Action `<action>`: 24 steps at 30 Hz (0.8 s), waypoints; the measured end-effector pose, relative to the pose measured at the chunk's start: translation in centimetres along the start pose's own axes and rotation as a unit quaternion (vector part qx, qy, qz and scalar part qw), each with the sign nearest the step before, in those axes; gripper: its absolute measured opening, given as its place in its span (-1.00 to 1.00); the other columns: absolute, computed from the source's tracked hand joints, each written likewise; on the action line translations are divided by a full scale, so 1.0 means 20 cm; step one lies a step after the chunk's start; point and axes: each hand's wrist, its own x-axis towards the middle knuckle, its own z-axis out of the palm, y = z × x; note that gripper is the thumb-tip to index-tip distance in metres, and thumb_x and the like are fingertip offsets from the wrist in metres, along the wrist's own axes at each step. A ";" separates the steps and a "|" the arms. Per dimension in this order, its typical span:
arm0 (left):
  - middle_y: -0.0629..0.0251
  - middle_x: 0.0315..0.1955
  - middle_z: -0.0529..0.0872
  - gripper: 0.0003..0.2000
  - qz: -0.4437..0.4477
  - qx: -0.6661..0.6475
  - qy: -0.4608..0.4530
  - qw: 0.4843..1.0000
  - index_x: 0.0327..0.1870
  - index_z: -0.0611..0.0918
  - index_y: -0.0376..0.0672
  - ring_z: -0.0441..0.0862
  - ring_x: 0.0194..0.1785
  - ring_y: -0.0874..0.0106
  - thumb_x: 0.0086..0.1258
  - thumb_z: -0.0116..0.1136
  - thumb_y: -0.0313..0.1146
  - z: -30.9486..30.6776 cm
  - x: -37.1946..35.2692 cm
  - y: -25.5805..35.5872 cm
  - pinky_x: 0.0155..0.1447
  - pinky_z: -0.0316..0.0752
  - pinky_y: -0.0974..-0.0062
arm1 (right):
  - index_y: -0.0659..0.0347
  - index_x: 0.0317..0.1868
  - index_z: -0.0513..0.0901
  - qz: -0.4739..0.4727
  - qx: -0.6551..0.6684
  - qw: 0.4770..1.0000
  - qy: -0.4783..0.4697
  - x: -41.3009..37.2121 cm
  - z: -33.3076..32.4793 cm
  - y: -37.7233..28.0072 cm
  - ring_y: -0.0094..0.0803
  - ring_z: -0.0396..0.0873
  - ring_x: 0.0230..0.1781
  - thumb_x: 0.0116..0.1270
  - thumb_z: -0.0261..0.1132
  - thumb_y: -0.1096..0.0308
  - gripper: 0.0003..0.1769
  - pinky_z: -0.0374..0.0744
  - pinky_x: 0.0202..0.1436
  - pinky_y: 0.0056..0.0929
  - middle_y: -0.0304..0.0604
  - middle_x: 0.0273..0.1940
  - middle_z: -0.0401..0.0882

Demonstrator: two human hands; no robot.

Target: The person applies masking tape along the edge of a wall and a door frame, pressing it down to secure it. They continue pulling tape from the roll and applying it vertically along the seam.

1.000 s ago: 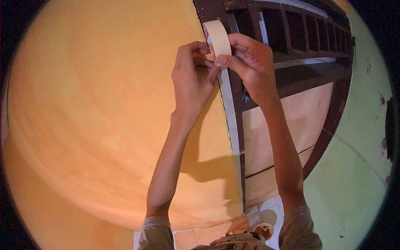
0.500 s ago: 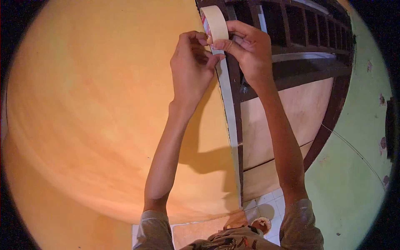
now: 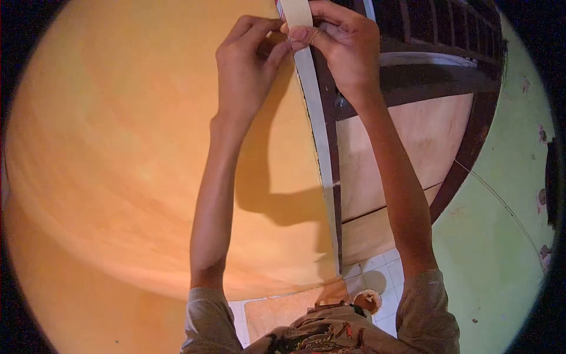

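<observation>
At the top of the view, my right hand [image 3: 354,59] grips a roll of cream masking tape [image 3: 298,13], its thumb across the lower side. The roll's upper part is cut off by the view's edge. My left hand [image 3: 244,62] is just left of it, fingers curled and thumb and index tips at the tape's lower edge. Exactly what the left fingertips pinch is partly hidden. Below both hands, a pale strip [image 3: 313,118] runs down between the orange wall [image 3: 147,147] and a dark wooden frame [image 3: 332,147].
Dark slats [image 3: 407,23] and pale panels [image 3: 407,159] fill the frame on the right. Beyond is a green wall [image 3: 495,236] with a thin cable. A round container [image 3: 368,301] with brownish contents stands on white floor tiles [image 3: 386,324] below.
Both hands and the tape roll appear higher and slightly further left in the view. The left fingers have drawn a little apart from the right hand, and the whole scene has shifted with the camera.
</observation>
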 end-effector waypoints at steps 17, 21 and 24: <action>0.24 -0.22 0.75 -0.84 0.065 -0.005 -0.031 0.997 -0.20 0.77 -0.32 0.76 -0.23 0.47 0.20 0.46 -0.61 0.02 0.06 0.02 -0.18 0.71 0.58 | 0.32 -0.14 0.67 0.026 -0.008 0.993 0.117 -0.23 0.00 0.15 -0.59 0.63 -0.39 0.37 0.42 0.46 -0.86 0.60 -0.30 -0.57 -0.22 -0.32 0.73; 0.25 -0.21 0.75 -0.84 0.043 -0.037 -0.027 0.998 -0.20 0.77 -0.32 0.75 -0.24 0.49 0.20 0.45 -0.63 0.04 0.06 -0.01 -0.17 0.71 0.59 | 0.37 -0.16 0.67 0.006 -0.150 0.985 0.090 -0.19 0.01 0.09 -0.55 0.67 -0.43 0.31 0.45 0.50 -0.84 0.62 -0.34 -0.57 -0.14 -0.40 0.73; 0.25 -0.20 0.74 -0.83 0.046 -0.047 -0.026 0.997 -0.18 0.77 -0.31 0.75 -0.22 0.49 0.21 0.44 -0.63 0.04 0.05 0.00 -0.14 0.72 0.57 | 0.38 -0.15 0.67 -0.011 -0.111 0.986 0.124 -0.18 0.04 0.16 -0.54 0.69 -0.42 0.29 0.45 0.53 -0.83 0.63 -0.35 -0.56 -0.12 -0.40 0.74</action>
